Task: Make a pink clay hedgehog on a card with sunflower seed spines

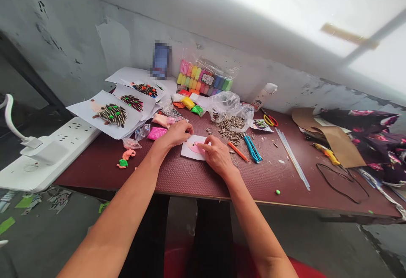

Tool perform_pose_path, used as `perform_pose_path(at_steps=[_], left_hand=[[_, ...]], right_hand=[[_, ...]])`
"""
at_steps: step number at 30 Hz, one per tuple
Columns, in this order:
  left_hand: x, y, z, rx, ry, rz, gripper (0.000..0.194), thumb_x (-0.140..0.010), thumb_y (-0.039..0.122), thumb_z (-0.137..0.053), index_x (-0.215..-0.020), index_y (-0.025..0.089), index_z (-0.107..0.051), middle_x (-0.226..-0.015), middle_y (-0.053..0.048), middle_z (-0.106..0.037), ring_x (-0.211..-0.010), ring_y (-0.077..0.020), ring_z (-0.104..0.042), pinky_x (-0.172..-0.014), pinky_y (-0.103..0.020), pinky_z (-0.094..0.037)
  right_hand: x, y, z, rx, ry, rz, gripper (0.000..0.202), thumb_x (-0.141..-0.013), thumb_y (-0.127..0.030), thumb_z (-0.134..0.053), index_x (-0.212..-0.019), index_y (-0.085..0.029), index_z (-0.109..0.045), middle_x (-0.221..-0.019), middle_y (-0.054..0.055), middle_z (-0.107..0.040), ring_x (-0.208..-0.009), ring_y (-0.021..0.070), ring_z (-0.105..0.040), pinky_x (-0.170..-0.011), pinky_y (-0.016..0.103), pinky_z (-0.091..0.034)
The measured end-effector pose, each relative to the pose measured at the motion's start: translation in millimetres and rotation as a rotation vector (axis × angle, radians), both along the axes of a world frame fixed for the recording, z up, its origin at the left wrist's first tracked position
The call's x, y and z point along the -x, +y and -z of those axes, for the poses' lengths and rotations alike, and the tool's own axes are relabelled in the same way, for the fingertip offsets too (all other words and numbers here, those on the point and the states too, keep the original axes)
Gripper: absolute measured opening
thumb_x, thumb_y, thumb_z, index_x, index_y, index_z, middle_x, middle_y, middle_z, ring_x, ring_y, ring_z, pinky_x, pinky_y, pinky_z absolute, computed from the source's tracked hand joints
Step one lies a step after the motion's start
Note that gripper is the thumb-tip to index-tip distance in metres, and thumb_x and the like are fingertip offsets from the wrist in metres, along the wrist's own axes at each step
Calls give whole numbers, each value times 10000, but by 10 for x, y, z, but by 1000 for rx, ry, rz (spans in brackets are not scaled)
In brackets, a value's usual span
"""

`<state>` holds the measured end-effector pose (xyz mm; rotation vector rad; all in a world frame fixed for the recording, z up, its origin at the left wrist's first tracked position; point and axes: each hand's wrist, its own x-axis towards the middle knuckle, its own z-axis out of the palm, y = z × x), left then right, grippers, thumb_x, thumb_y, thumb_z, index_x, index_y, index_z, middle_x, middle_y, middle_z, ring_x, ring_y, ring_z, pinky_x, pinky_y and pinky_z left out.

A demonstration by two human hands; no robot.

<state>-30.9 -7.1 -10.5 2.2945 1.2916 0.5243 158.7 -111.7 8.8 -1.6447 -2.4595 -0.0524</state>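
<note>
A small white card (187, 153) bearing a flat pink clay shape (196, 147) lies on the dark red table. At the card's upper left corner rests my left hand (178, 133), its fingers curled together; whatever they may hold is too small to make out. My right hand (218, 155) is on the card's right side, fingers bent, with a fingertip on the pink clay. Behind the card, striped sunflower seeds (233, 126) are heaped partly in a clear plastic bag (230, 102). An orange pen-like tool (238, 151) and a teal cutter (253, 148) lie right of my right hand.
Seed-covered hedgehog pictures (113, 114) are at the left, beside a power strip (63, 143). Clay packs (203, 77) lean against the wall. Scissors (270, 120), clear sticks (293, 159), a corded yellow tool (331, 156) and floral cloth (377, 143) are on the right.
</note>
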Motion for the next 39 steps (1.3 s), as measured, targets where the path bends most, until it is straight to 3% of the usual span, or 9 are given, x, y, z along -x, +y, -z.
perform_pose_path(at_steps=[5, 18, 25, 35, 39], left_hand=[[-2, -15, -14, 1, 2, -6, 254, -725, 124, -551, -860, 178, -758, -959, -67, -713, -846, -203, -632, -798, -303, -500], [-1, 15, 21, -16, 2, 4, 260, -719, 134, -547, -857, 182, -762, -952, -71, -705, -888, -211, -625, -782, -296, -495], [-8, 6, 3, -8, 20, 1, 264, -722, 122, -546, -863, 177, -762, -961, -74, -707, -868, -212, -632, -760, -300, -488], [3, 9, 8, -25, 14, 13, 264, -716, 136, -537, -858, 187, -754, -949, -61, -711, -884, -203, -623, -757, -281, -488], [1, -1, -3, -16, 18, 5, 258, -721, 130, -545, -858, 190, -756, -961, -62, -713, -863, -204, -625, -738, -286, -479]], right_hand=[[7, -4, 9, -41, 48, 5, 414, -959, -92, -483, -1218, -305, -727, -1110, 71, -629, -925, 167, -563, -797, 263, -407], [8, 1, 29, -22, 7, -57, 358, -963, -111, -466, -1029, -265, -782, -1075, 79, -627, -888, 173, -547, -766, 282, -403], [-20, 6, 48, -74, 50, -14, 422, -976, -108, -432, -1203, -292, -736, -1095, 82, -625, -923, 178, -547, -805, 281, -415], [-15, 8, 43, -62, 16, -30, 363, -975, -121, -450, -1040, -258, -779, -1060, 90, -617, -897, 187, -528, -791, 291, -392], [-15, -3, 46, -105, 30, -43, 388, -977, -109, -437, -1094, -274, -768, -1067, 84, -626, -898, 179, -532, -798, 286, -401]])
